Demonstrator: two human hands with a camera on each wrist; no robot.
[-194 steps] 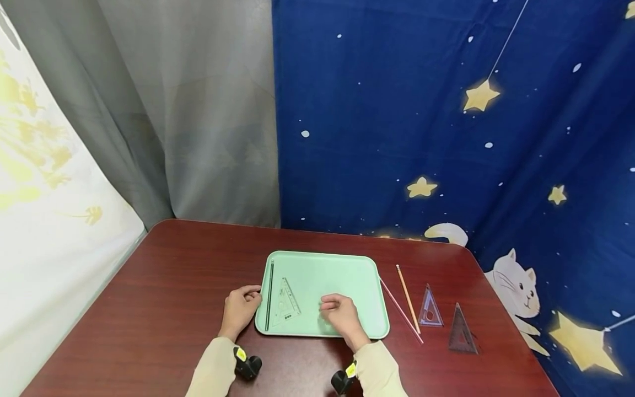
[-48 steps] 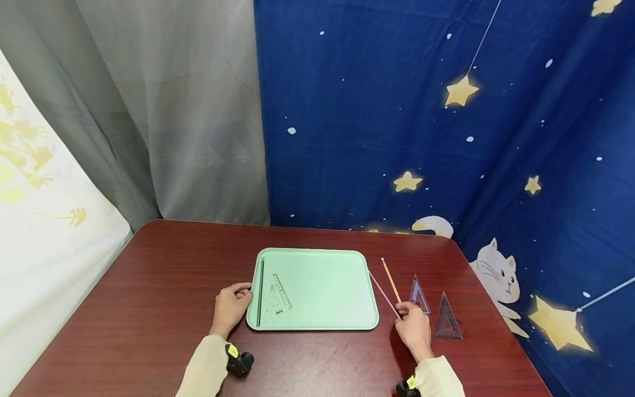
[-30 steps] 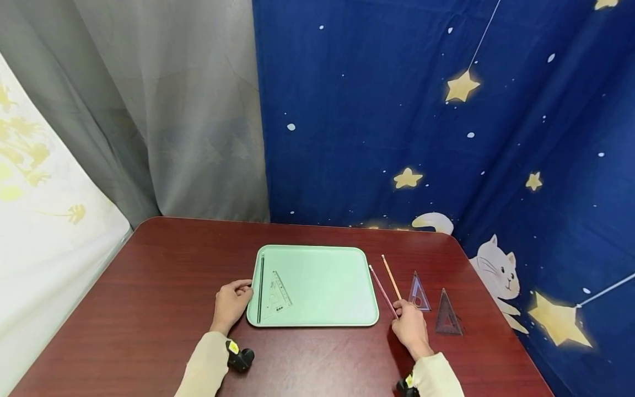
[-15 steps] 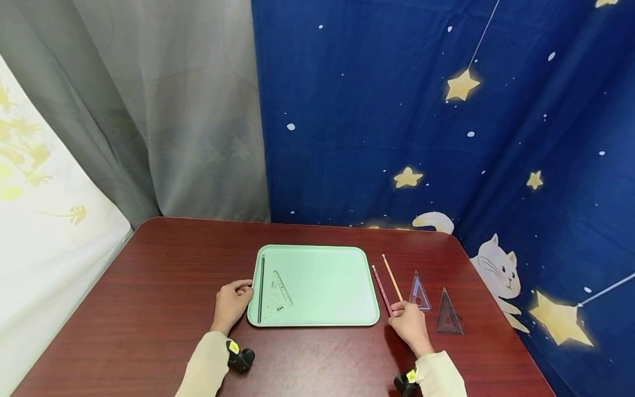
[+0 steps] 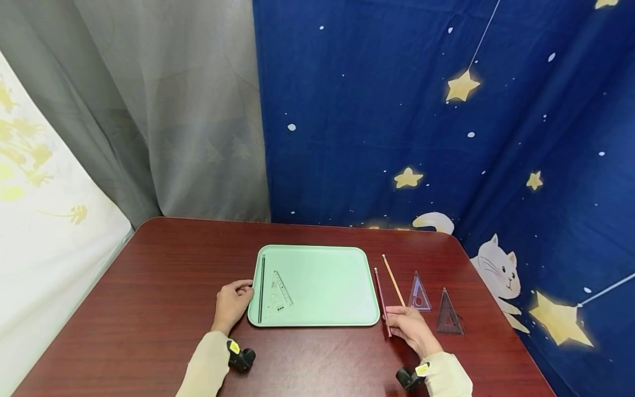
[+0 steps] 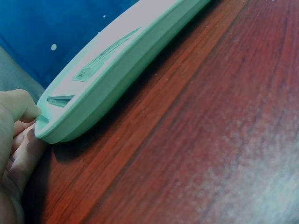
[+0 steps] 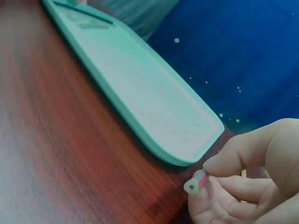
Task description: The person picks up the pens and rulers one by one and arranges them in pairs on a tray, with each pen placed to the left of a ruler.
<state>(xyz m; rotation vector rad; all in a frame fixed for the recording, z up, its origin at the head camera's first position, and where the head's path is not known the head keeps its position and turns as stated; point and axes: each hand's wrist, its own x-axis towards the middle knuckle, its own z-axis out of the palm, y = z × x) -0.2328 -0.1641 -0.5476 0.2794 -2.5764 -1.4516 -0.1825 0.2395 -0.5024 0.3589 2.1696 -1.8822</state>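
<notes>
Dark red wood-grain surface (image 5: pixel 149 309) fills the near ground, with both cream sleeves coming in from the bottom edge. Nearest on the right, the right hand (image 5: pixel 409 328) pinches the near end of a red pencil (image 5: pixel 381 298) between thumb and fingers. The head view shows the pencil lying along the surface just beside the right rim of the mint green tray (image 5: pixel 322 281). The right wrist view adds what the head view hides: the pencil's butt end (image 7: pixel 196 182) pokes out between the curled fingers, close to the tray's rounded corner (image 7: pixel 205 144).

On the left, the left hand (image 5: pixel 230 306) rests against the tray's left rim. The left wrist view shows its fingers (image 6: pixel 21 140) curled around that rim, thumb on top.

Inside the tray lie a black pencil (image 5: pixel 260 286) along the left wall and a clear set square (image 5: pixel 276 289) beside it. Right of the red pencil sit an orange pencil (image 5: pixel 393 279), a bluish set square (image 5: pixel 419 292) and a dark set square (image 5: pixel 448 320). Behind hang a grey curtain (image 5: pixel 173 110) and a blue starry cloth (image 5: pixel 446 110).
</notes>
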